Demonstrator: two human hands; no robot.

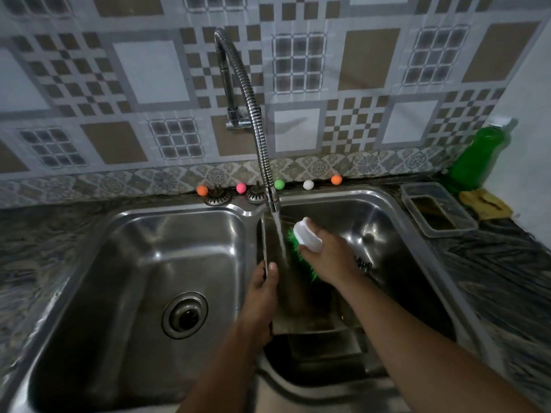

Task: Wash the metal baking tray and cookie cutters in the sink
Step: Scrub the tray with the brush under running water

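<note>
The metal baking tray (293,296) stands tilted in the right basin of the steel double sink (396,201), under running water from the flexible faucet (262,150). My left hand (262,296) grips the tray's left edge. My right hand (331,254) holds a scrubbing brush (305,235) with a white handle and green bristles, pressed against the tray's face. A small metal piece, perhaps a cookie cutter (364,265), lies in the basin behind my right wrist, mostly hidden.
The left basin (143,263) has an open drain (185,315). A clear plastic container (438,213), a yellow cloth (484,202) and a green dish soap bottle (480,153) sit on the right counter. Small coloured balls (279,184) and two strainer plugs (217,198) line the back ledge.
</note>
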